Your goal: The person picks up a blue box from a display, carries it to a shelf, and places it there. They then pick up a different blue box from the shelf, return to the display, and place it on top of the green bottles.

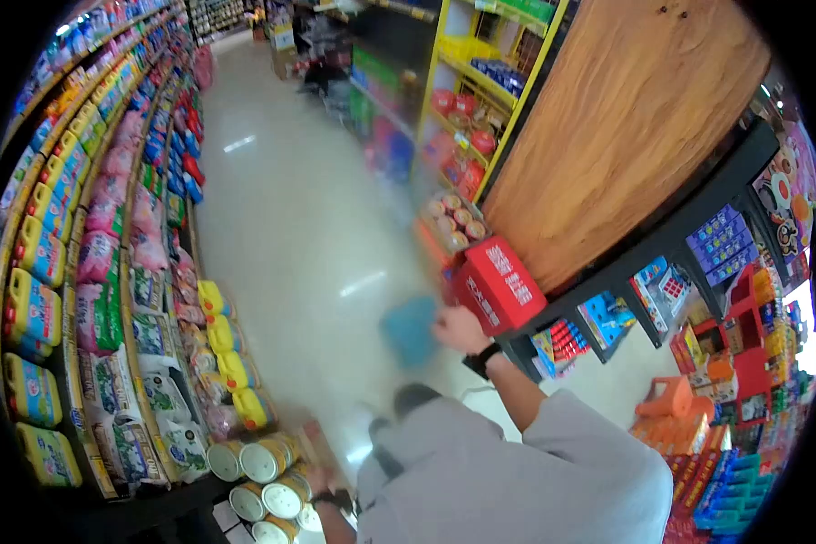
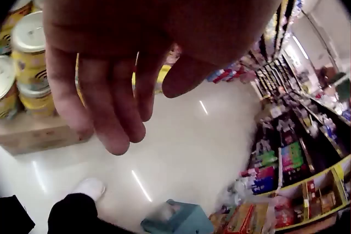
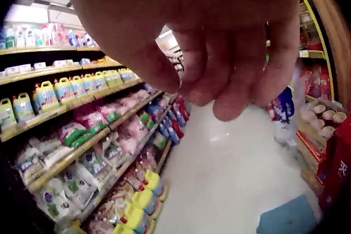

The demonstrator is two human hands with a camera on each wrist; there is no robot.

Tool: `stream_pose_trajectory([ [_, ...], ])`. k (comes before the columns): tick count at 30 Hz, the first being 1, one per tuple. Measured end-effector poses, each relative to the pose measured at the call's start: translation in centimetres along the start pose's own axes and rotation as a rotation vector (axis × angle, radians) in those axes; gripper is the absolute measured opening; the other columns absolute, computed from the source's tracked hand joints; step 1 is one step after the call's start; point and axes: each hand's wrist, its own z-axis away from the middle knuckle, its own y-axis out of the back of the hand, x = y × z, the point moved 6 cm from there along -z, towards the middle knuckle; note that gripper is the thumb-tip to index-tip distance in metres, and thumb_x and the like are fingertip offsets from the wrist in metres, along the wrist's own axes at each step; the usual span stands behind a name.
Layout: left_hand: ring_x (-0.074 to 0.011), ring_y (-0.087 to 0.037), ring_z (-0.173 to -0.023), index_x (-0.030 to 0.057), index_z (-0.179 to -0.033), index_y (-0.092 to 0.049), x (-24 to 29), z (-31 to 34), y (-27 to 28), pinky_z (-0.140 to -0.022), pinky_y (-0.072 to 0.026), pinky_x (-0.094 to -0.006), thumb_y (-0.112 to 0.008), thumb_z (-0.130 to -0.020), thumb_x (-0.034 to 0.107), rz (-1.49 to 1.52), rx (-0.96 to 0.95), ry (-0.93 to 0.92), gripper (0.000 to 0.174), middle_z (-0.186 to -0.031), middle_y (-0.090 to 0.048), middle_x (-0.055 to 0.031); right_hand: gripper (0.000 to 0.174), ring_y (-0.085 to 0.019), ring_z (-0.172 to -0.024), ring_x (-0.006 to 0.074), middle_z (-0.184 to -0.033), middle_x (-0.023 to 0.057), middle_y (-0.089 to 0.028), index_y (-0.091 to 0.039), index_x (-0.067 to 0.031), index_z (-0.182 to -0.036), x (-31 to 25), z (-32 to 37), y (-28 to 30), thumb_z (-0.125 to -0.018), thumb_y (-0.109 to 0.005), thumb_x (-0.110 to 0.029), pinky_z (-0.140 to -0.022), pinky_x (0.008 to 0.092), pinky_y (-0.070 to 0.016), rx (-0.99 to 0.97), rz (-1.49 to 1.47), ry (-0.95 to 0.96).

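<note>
We see left hand (image 2: 156, 31) and right hand (image 1: 461, 329) with fingers loosely bent, slightly parted, pinching nothing, teal box (image 3: 289, 217) below the right fingertips, lidded tins (image 2: 31, 68) beside the left ones, so a careless swing or step could knock either.

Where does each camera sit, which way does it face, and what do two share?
Head: on the person's head, facing forward and down at the aisle floor; left hand, right hand and grey top show.
Left wrist: worn there, facing past the left hand toward the floor; a white shoe shows too.
Right wrist: worn there, facing along stocked shelves; the right hand fills the top.
Shared: head and right wrist both show the teal container and red box.
</note>
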Motion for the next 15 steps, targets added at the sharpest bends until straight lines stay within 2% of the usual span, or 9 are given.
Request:
stream_pose_trajectory([
  [1,-0.0191,-0.060,-0.071,0.0037,-0.098,-0.061,1.2,-1.4,0.3,-0.055,-0.0475,-0.0305,-0.057,-0.088,0.025,-0.014,-0.008,-0.088,0.023,-0.080,-0.060,-0.0100,0.022,-0.063,-0.069,0.0392,-0.071,0.0203,-0.063,-0.063,-0.0015,-0.075,-0.9,-1.1,0.6,-0.079,-0.062,-0.023,-0.062,0.0470,-0.0500,0.005,-0.027,-0.060],
  [2,-0.0167,-0.058,-0.068,0.0035,-0.096,-0.060,3.7,-2.1,0.1,-0.055,-0.0469,-0.0301,-0.055,-0.090,0.023,-0.041,-0.040,-0.062,0.021,-0.077,-0.059,-0.0084,0.023,-0.061,-0.057,0.0303,-0.062,0.0164,-0.060,-0.061,0.0003,-0.073,-0.7,-1.8,0.5,-0.080,-0.065,-0.021,-0.055,0.0409,-0.0478,0.120,-0.065,-0.003],
  [3,-0.0143,-0.056,-0.065,0.0033,-0.094,-0.060,8.6,-2.1,-1.0,-0.056,-0.0464,-0.0298,-0.053,-0.092,0.022,-0.065,-0.075,-0.045,0.020,-0.074,-0.058,-0.0067,0.023,-0.058,-0.055,0.0257,-0.059,0.0147,-0.058,-0.061,0.0006,-0.072,-1.2,-2.6,0.8,-0.081,-0.066,-0.020,-0.054,0.0385,-0.0463,0.126,-0.164,-0.070],
  [5,-0.0146,-0.056,-0.054,0.0013,-0.098,-0.060,17.1,-1.2,-4.0,-0.051,-0.0466,-0.0284,-0.049,-0.097,0.030,-0.004,-0.081,-0.124,0.031,-0.067,-0.060,-0.0052,0.025,-0.052,-0.050,0.0165,-0.055,0.0115,-0.053,-0.059,0.0013,-0.071,-3.5,-4.2,3.2,-0.082,-0.067,-0.019,-0.051,0.0336,-0.0433,0.149,-0.352,-0.196],
  [6,-0.0140,-0.056,-0.054,0.0016,-0.100,-0.061,19.8,-2.0,-4.7,-0.051,-0.0455,-0.0277,-0.048,-0.097,0.030,-0.041,-0.097,-0.161,0.031,-0.066,-0.059,-0.0047,0.026,-0.058,-0.051,0.0196,-0.054,0.0129,-0.054,-0.057,0.0014,-0.064,-4.9,-5.2,4.1,-0.081,-0.067,-0.015,-0.052,0.0346,-0.0475,0.171,-0.363,-0.194],
  [9,-0.0122,-0.054,-0.056,0.0023,-0.105,-0.061,26.8,-4.7,-6.7,-0.051,-0.0426,-0.0255,-0.048,-0.098,0.029,-0.107,-0.158,-0.248,0.031,-0.065,-0.057,-0.0033,0.028,-0.054,-0.050,0.0155,-0.052,0.0106,-0.051,-0.054,0.0011,-0.063,-5.6,-8.4,3.5,-0.082,-0.067,-0.014,-0.050,0.0331,-0.0458,0.169,-0.456,-0.237],
  [11,-0.0113,-0.052,-0.056,0.0024,-0.106,-0.061,32.0,-5.6,-8.4,-0.053,-0.0411,-0.0243,-0.047,-0.099,0.028,-0.097,-0.204,-0.264,0.030,-0.064,-0.055,-0.0023,0.030,-0.044,-0.051,0.0083,-0.051,0.0037,-0.044,-0.051,0.0002,-0.061,-6.7,-10.9,3.1,-0.085,-0.066,-0.012,-0.048,0.0286,-0.0377,0.203,-0.552,-0.223],
  [13,-0.0094,-0.047,-0.057,0.0018,-0.097,-0.062,38.3,-5.7,-10.1,-0.053,-0.0373,-0.0236,-0.047,-0.100,0.025,-0.109,-0.208,-0.308,0.028,-0.061,-0.050,-0.0003,0.032,-0.038,-0.054,0.0016,-0.053,-0.0050,-0.043,-0.050,-0.0011,-0.062,-7.4,-13.7,2.4,-0.090,-0.063,-0.011,-0.048,0.0238,-0.0309,0.243,-0.636,-0.161],
  [15,-0.0086,-0.045,-0.056,0.0019,-0.091,-0.061,43.3,-7.6,-11.3,-0.051,-0.0342,-0.0243,-0.047,-0.100,0.025,-0.098,-0.210,-0.337,0.029,-0.059,-0.047,0.0006,0.031,-0.036,-0.054,0.0023,-0.053,-0.0033,-0.041,-0.046,-0.0016,-0.061,-9.0,-17.0,2.6,-0.088,-0.061,-0.006,-0.048,0.0242,-0.0287,0.267,-0.659,-0.099],
])
